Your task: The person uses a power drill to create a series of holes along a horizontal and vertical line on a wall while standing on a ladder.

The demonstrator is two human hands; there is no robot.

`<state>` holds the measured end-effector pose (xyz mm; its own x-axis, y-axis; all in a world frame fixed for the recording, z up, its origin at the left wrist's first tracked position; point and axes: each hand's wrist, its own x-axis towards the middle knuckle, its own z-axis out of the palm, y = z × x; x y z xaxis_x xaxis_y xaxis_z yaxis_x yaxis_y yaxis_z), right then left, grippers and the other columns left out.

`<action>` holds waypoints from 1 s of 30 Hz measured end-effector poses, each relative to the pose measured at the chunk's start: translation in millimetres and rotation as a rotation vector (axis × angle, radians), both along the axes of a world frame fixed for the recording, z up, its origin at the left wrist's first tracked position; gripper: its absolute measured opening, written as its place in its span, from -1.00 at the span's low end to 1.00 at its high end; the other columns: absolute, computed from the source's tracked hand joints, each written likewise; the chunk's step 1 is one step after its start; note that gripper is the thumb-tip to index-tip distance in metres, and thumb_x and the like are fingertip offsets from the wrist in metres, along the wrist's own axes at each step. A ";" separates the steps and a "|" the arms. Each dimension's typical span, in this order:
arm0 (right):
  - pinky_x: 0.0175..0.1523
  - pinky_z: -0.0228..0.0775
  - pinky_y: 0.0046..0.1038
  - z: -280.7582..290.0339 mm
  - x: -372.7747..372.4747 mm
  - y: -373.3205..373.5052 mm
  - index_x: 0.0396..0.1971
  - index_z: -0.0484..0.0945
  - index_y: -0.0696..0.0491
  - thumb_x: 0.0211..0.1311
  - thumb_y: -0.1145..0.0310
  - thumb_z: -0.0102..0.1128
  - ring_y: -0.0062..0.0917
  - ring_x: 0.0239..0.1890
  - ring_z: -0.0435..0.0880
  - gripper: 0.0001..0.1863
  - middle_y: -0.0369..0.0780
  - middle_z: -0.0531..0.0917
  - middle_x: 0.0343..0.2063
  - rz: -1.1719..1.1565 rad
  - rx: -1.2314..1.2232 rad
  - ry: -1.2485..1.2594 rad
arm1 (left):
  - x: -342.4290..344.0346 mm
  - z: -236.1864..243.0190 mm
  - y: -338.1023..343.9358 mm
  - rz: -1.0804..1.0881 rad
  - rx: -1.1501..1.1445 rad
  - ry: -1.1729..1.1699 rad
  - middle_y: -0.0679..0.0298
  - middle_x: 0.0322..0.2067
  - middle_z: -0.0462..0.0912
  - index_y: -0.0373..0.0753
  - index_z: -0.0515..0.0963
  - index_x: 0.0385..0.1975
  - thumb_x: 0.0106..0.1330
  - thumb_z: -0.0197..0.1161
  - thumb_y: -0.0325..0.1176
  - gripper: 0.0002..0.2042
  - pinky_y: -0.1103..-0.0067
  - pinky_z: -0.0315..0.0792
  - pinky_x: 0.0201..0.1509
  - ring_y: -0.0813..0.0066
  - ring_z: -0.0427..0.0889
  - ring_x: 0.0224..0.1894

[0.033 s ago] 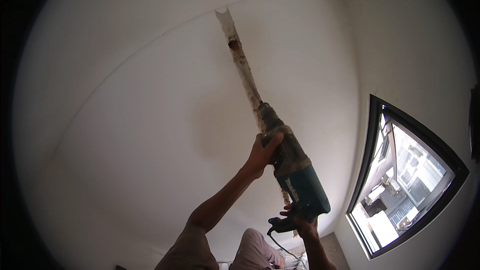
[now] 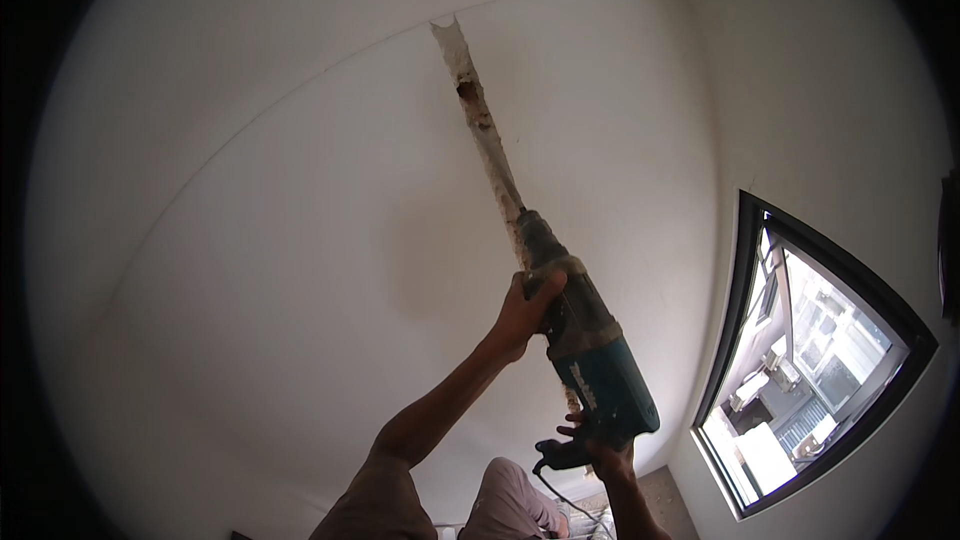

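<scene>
The teal and black power tool (image 2: 605,375) is in my 2 hands in front of the pale wall (image 2: 300,240), slanting up and to the left. Its metal bit (image 2: 506,178) lies along the rough groove (image 2: 452,45) cut in that wall; I cannot tell whether the tip presses in. My left hand (image 2: 522,318) is clamped around the dark front housing, thumb over the near side. My right hand (image 2: 613,456) is wrapped about the rear handle, some fingertips showing past its left side. The black cord (image 2: 556,493) hangs from the handle's lower end. Below is my bent knee (image 2: 505,490) in light trousers. To the right stands 1 dark-framed window (image 2: 740,300).
</scene>
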<state>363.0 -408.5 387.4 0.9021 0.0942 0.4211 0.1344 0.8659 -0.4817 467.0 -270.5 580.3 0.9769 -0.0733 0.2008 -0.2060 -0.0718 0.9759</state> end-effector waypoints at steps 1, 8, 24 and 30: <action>0.03 0.50 0.03 -6.6 -5.5 2.4 0.12 0.23 0.28 -0.09 0.49 0.37 -0.08 -0.09 0.59 -0.28 0.02 0.54 -0.16 -0.004 0.032 0.006 | -3.2 -3.8 -1.6 -0.004 0.002 -0.002 0.23 -0.24 0.49 -0.35 0.22 0.02 0.16 0.27 0.14 -0.30 0.64 0.51 -0.41 0.59 0.56 -0.33; -0.04 0.54 -0.16 -19.2 -8.3 8.4 -0.04 0.38 0.27 -0.10 0.51 0.34 -0.23 -0.22 0.66 -0.46 -0.07 0.61 -0.31 -0.029 -0.030 0.015 | -0.4 -8.6 6.7 -0.076 -0.013 0.042 0.05 -0.14 0.44 -0.41 0.12 0.07 0.05 0.35 0.18 -0.15 0.53 0.59 -0.38 0.39 0.59 -0.20; 0.03 0.51 0.01 -26.7 -1.4 18.6 0.10 0.27 0.19 0.00 0.50 0.28 -0.22 -0.11 0.61 -0.39 -0.08 0.56 -0.22 -0.042 0.005 -0.002 | -1.3 -7.1 2.2 -0.069 0.029 0.045 0.07 -0.09 0.42 -0.41 0.14 0.10 0.07 0.37 0.11 -0.17 0.49 0.53 -0.04 0.36 0.50 -0.02; 0.26 0.17 -0.23 -71.2 -17.6 20.1 -0.02 0.52 0.02 -0.06 0.39 0.27 -0.17 0.00 0.49 -0.52 -0.12 0.52 0.01 -0.355 -0.818 -0.029 | -2.7 -22.2 7.4 -0.301 -0.199 -0.052 0.20 -0.12 0.50 -0.31 0.30 0.05 0.18 0.21 0.19 -0.32 0.45 0.49 0.03 0.44 0.54 -0.06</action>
